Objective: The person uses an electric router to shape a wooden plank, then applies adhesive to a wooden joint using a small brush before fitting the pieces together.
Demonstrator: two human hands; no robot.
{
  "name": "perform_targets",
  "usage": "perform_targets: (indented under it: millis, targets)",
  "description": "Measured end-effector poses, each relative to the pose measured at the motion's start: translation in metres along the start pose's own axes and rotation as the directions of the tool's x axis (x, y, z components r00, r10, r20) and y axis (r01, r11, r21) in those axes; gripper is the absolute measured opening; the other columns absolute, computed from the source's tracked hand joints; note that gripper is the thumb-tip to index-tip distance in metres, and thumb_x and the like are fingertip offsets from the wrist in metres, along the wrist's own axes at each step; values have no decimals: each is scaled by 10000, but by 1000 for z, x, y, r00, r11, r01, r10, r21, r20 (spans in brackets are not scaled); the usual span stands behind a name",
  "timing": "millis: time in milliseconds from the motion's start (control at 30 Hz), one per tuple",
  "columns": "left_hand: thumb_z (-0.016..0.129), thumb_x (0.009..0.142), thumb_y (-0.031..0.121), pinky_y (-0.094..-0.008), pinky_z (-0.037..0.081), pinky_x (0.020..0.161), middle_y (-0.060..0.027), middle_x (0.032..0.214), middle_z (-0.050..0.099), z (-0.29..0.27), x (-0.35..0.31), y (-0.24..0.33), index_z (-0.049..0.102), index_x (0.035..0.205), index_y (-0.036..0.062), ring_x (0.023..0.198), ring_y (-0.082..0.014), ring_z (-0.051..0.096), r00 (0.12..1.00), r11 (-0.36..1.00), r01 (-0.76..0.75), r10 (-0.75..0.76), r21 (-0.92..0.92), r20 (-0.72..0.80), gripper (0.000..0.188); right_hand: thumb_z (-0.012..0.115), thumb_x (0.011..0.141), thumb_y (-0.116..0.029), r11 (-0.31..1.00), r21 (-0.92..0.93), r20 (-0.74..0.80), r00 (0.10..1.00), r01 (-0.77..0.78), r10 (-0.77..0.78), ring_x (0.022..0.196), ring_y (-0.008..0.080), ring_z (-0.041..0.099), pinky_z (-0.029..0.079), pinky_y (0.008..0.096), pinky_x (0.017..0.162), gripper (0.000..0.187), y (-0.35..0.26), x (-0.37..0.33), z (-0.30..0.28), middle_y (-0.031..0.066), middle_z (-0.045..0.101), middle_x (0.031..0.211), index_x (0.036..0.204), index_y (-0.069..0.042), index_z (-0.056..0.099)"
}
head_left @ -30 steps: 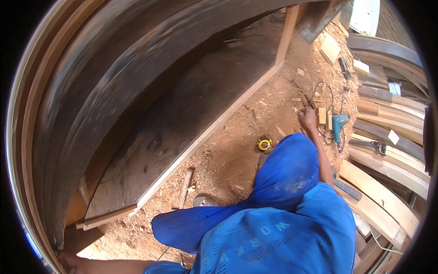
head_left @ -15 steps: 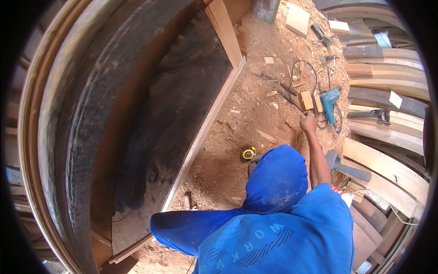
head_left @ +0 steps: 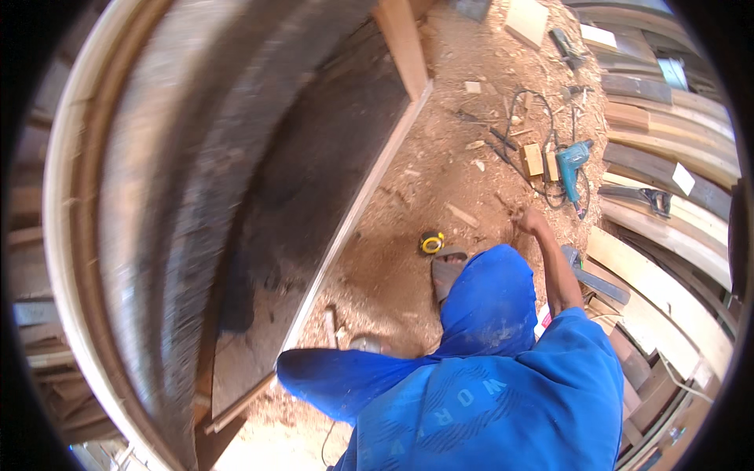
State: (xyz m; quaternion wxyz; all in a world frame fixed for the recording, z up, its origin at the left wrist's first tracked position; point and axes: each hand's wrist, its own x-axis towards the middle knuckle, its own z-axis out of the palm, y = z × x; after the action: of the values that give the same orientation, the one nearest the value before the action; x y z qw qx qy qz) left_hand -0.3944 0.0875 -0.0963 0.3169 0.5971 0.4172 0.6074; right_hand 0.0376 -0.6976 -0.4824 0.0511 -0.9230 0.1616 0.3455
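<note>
My right hand [head_left: 532, 220] is low over the shavings, out in front of my right knee [head_left: 491, 294]. Its fingers are curled together around something too small and blurred to make out. Beyond it lie a teal power drill [head_left: 574, 166] with its cord, a small wood block [head_left: 532, 159] and a thin dark tool [head_left: 503, 140]. My left hand does not show. To my left stands a large wooden frame with a dark panel [head_left: 314, 180]; its pale edge [head_left: 357, 208] runs past my left knee.
A yellow-and-black tape measure [head_left: 431, 242] lies near my sandalled foot [head_left: 447, 271]. A hammer [head_left: 598, 284] rests to the right of my arm. Boards [head_left: 667, 267] are stacked along the right, with a handsaw [head_left: 656, 201] on them. Wood scraps and shavings cover the ground.
My right hand has drawn back toward me, away from the block and drill. The whole view has shifted slightly, with the ground items appearing farther right. More of my foot shows.
</note>
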Motion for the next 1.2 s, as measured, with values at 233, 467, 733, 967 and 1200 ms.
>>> perform_targets:
  millis: [233, 467, 733, 967, 1200]
  targets:
    - [652, 814, 241, -457, 410, 925, -134, 1180, 584, -108, 53, 57, 588, 1196, 55, 1126, -254, 513, 959, 964, 264, -262, -1, 109, 429, 617, 919, -470, 842, 429, 457, 725, 328, -515, 1152, 401, 609, 463, 431, 1000, 526, -142, -167, -161, 247, 652, 1202, 1245, -60, 660]
    - [675, 882, 222, -431, 481, 879, -139, 1164, 594, -104, 72, 113, 537, 1253, 37, 1049, -274, 575, 917, 763, 326, -399, 558, 11, 437, 546, 896, -552, 541, -267, 649, 564, 798, -512, 1065, 334, 665, 475, 455, 939, 498, -181, -336, -187, 165, 710, 1105, 1047, -127, 758]
    - [803, 761, 398, -547, 227, 1171, -272, 1437, 386, 163, 0, 232, 254, 1474, -53, 1357, -441, 346, 255, 533, -797, -128, 283, 958, 1007, 578, 919, -401, 690, 399, 761, 201, 604, -616, 1013, 353, 656, 500, 465, 868, 355, -183, -503, -115, 167, 696, 1064, 1108, -122, 690]
    - [805, 736, 361, -590, 185, 1169, -262, 1426, 375, 222, -47, 227, 232, 1469, -52, 1344, -469, 321, 98, 438, -853, -400, 284, 911, 1019, 556, 885, -256, 840, 170, 313, 780, 515, -542, 921, 406, 668, 524, 511, 797, 257, -142, -471, -155, 206, 698, 983, 968, -53, 689]
    - [808, 685, 296, -535, 318, 1090, -237, 1346, 441, 219, -52, 227, 214, 1487, -7, 1227, -437, 417, 128, 370, -898, -302, 240, 945, 1043, 577, 924, -339, 989, 139, 341, 936, 49, -94, 1013, 424, 651, 508, 510, 891, 394, -101, -537, -209, 265, 674, 1066, 1075, 11, 673]
